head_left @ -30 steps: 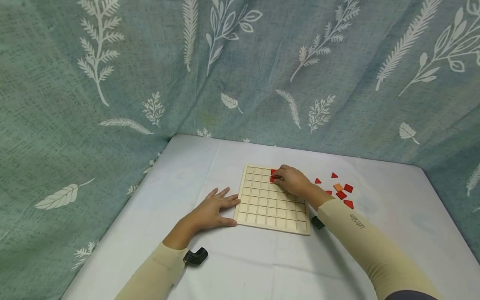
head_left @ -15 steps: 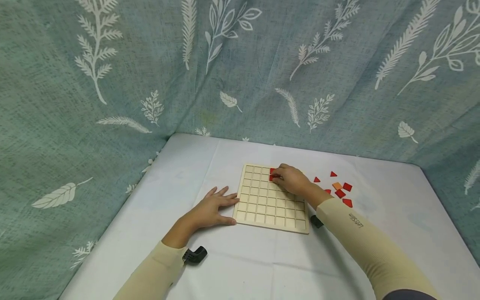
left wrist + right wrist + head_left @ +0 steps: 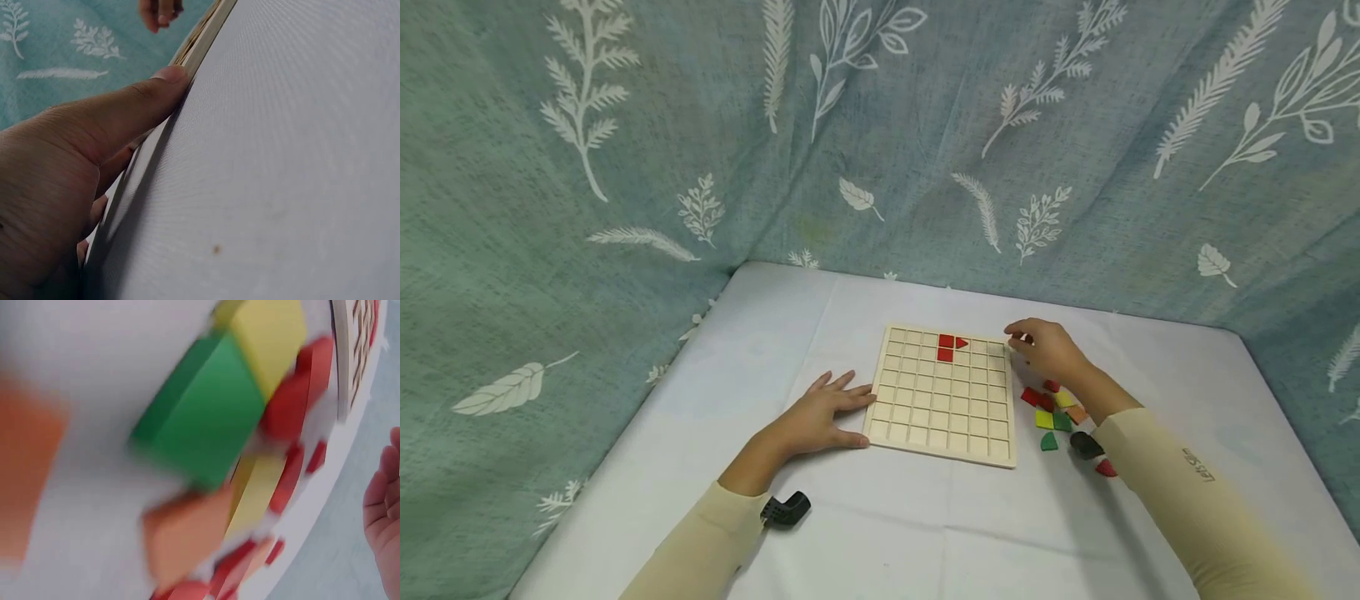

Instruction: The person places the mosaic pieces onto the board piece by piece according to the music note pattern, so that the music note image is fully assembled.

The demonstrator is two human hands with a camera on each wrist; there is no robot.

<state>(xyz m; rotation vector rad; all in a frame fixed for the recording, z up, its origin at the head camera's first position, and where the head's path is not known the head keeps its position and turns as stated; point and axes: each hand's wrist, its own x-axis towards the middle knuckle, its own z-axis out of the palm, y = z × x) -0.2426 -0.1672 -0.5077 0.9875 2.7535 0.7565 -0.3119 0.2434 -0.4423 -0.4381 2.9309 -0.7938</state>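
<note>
A pale wooden grid board lies on the white table. On it, near the far edge, are two red squares and a red triangle beside the farther one. My left hand has its fingers spread and touches the board's left edge; in the left wrist view the thumb rests against that edge. Over the board's far right corner is my right hand, its fingers loosely bent. Nothing shows between them, and the right wrist view catches only part of this hand.
Right of the board lie loose flat pieces: a yellow square, a green quarter-round, an orange piece and several red ones. My right forearm covers part of that area. A patterned curtain stands behind the table.
My right hand has left the red pieces on the board and moved right. The red triangle now shows in its cell. Yellow and green pieces have come into sight. The left hand stays put.
</note>
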